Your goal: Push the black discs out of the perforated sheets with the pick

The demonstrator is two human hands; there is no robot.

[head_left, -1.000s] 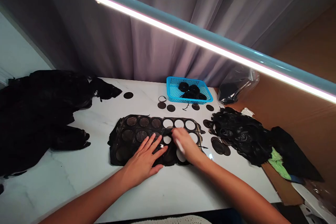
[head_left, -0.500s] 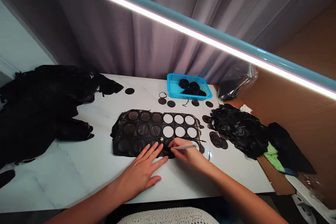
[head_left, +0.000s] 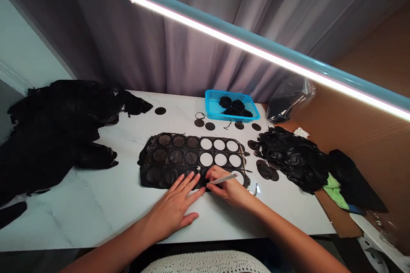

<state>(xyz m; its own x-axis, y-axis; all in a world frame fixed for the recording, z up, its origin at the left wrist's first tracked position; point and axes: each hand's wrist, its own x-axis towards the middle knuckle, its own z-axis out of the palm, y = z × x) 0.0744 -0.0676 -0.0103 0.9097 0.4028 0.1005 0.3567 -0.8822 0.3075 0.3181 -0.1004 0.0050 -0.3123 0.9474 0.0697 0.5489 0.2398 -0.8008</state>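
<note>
A glossy black sheet with rows of round cut-outs (head_left: 166, 153) lies at the middle of a white marble table (head_left: 80, 217). Six circles toward its right end are open holes showing white table, while the circles to the left still hold dark discs inside thin cut lines. The left hand (head_left: 173, 209) is spread flat, fingertips pressing on the sheet's lower part. The right hand (head_left: 229, 190) pinches a slim pale pointed tool (head_left: 222, 179) between thumb and fingers, its tip on the sheet just beside the left fingers. A blue plastic basket (head_left: 232, 106) holding black rolls stands beyond, with loose dark discs (head_left: 209, 126) before it
</note>
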